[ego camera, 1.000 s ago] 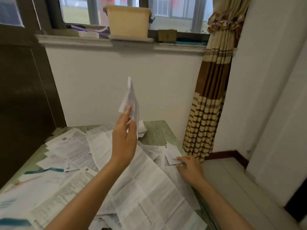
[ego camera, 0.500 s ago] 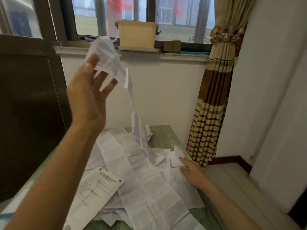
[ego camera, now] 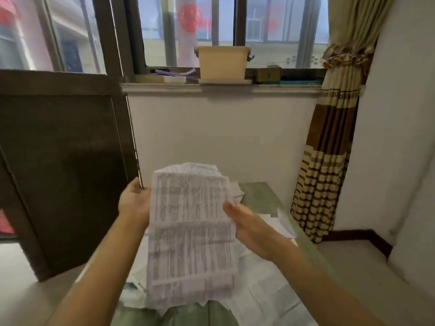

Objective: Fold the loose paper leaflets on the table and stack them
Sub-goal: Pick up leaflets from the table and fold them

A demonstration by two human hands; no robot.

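Left hand point(ego camera: 134, 204) & right hand point(ego camera: 246, 223) grip leaflet point(ego camera: 191, 231) at side edges; thin, floppy, light, prob. tears easy.

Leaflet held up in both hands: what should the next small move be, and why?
Probably fold the leaflet in half, lifting its hanging lower end to its top edge. It hangs unfolded above the table, with the left hand holding its left edge and the right hand its right edge. Faint cross creases mark likely fold lines.
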